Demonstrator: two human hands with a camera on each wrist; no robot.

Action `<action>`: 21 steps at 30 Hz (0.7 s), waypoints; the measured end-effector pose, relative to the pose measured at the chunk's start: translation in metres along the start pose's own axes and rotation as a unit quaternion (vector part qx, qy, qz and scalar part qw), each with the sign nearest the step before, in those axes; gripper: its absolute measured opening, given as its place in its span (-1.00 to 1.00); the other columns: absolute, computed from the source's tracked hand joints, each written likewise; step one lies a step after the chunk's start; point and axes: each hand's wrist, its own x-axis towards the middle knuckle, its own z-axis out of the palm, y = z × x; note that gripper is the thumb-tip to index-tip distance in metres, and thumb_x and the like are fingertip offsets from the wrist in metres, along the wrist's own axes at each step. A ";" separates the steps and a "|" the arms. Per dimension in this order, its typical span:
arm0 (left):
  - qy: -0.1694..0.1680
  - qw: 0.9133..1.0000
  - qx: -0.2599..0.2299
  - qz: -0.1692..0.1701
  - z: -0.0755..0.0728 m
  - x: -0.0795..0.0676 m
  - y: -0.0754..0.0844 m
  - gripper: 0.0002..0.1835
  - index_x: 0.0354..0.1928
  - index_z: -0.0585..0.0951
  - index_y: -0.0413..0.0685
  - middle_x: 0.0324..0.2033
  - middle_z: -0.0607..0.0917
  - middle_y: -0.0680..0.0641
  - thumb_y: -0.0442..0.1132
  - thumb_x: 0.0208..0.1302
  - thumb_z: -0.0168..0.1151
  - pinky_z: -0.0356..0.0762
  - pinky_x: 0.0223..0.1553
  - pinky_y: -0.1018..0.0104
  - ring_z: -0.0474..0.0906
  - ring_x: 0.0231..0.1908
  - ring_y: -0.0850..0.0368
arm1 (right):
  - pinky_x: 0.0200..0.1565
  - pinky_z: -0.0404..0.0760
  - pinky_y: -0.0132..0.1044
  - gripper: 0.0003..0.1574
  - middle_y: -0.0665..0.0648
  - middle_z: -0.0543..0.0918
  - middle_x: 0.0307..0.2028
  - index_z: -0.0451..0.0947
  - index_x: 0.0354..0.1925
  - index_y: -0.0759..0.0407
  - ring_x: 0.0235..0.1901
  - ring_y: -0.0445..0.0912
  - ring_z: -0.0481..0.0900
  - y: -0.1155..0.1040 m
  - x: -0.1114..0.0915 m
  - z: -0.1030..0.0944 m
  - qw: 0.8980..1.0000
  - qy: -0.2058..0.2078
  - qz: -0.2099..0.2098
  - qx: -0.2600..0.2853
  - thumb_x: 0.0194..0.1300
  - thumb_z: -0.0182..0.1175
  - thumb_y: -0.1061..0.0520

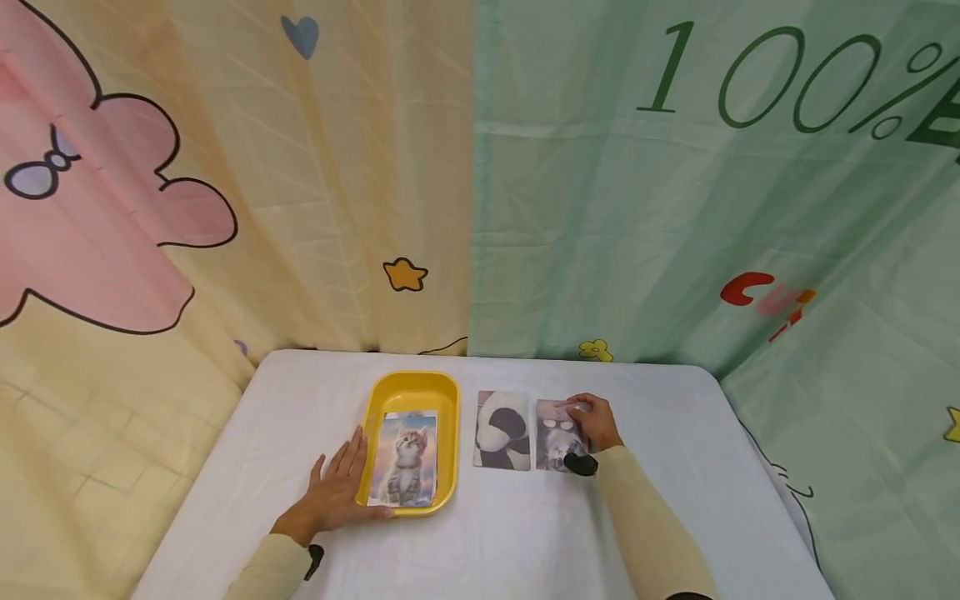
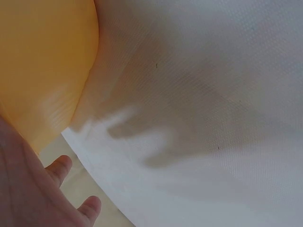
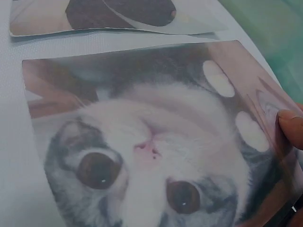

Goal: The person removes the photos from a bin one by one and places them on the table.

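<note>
My left hand (image 1: 335,492) rests against the left side of a yellow tray (image 1: 412,392), fingers straight along the rim and thumb at its front edge. A picture card of a fluffy kitten (image 1: 405,458) lies in the tray, on top of other cards whose edges peek out. With my right hand (image 1: 597,423) I pinch the far right edge of a cat photo card (image 1: 557,440). Its upside-down grey and white cat face fills the right wrist view, where a fingertip (image 3: 291,127) presses on the card's edge.
Between the tray and the cat photo card lies a black and white panda picture card (image 1: 502,432). A white cloth covers the table (image 1: 300,417). Patterned curtains (image 1: 600,208) hang behind the far edge and at both sides.
</note>
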 end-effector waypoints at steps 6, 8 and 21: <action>-0.002 1.000 0.002 0.000 0.002 0.000 -0.002 0.46 0.48 -0.21 -0.35 0.49 -0.30 -0.27 0.53 -0.16 0.26 -0.37 0.31 -0.35 -0.18 0.44 -0.30 | 0.28 0.25 0.16 -0.62 0.38 0.39 0.24 0.49 0.11 0.34 0.20 0.21 0.32 -0.002 0.001 0.004 1.000 0.001 0.028 -0.012 0.33 0.15 0.30; -0.003 1.000 0.003 0.001 0.002 0.001 -0.002 0.46 0.48 -0.22 -0.34 0.49 -0.31 -0.26 0.53 -0.16 0.25 -0.37 0.31 -0.35 -0.18 0.44 -0.29 | 0.29 0.23 0.15 -0.57 0.37 0.37 0.26 0.47 0.15 0.31 0.22 0.21 0.29 -0.004 0.001 0.004 0.999 0.007 0.038 -0.010 0.32 0.15 0.30; 0.005 1.000 -0.003 0.007 0.001 -0.001 0.000 0.45 0.47 -0.20 -0.37 0.49 -0.29 -0.28 0.52 -0.15 0.26 -0.37 0.30 -0.36 -0.18 0.43 -0.30 | 0.18 0.41 0.09 -0.56 0.35 0.51 0.13 0.48 0.14 0.36 0.18 0.19 0.38 -0.020 -0.017 0.017 0.997 0.048 -0.054 0.017 0.31 0.18 0.28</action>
